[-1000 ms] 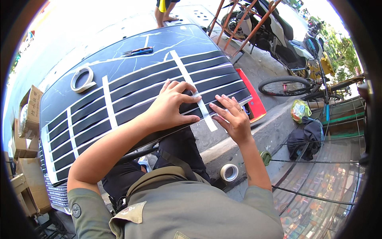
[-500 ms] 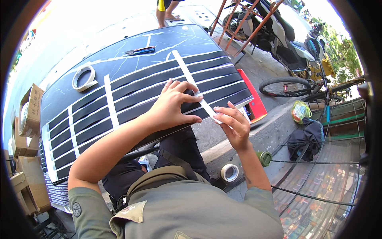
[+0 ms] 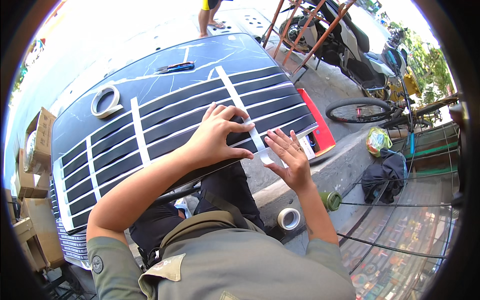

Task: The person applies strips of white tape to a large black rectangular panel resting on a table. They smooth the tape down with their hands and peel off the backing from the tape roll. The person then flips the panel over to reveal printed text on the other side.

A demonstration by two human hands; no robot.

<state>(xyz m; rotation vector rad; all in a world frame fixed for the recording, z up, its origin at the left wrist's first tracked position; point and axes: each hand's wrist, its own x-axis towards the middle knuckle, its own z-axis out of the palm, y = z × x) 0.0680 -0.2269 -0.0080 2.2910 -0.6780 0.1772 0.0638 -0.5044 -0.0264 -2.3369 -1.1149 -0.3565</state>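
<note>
A dark marbled board carries several long black strips crossed by bands of white tape. My left hand lies flat on the strips near the board's front edge, fingers spread, pressing beside a white tape band. My right hand is at the board's near right corner, fingers apart, touching the loose lower end of that tape band where it hangs over the edge.
A roll of white tape and a dark cutter lie on the board. Another tape roll and a green can sit on the ground. Cardboard boxes stand left; a bicycle wheel and motorbike stand right. A person's legs are beyond.
My right hand has slid down and back toward me along the tape band, off the board's surface to its front edge. My left hand has stayed pressed in place.
</note>
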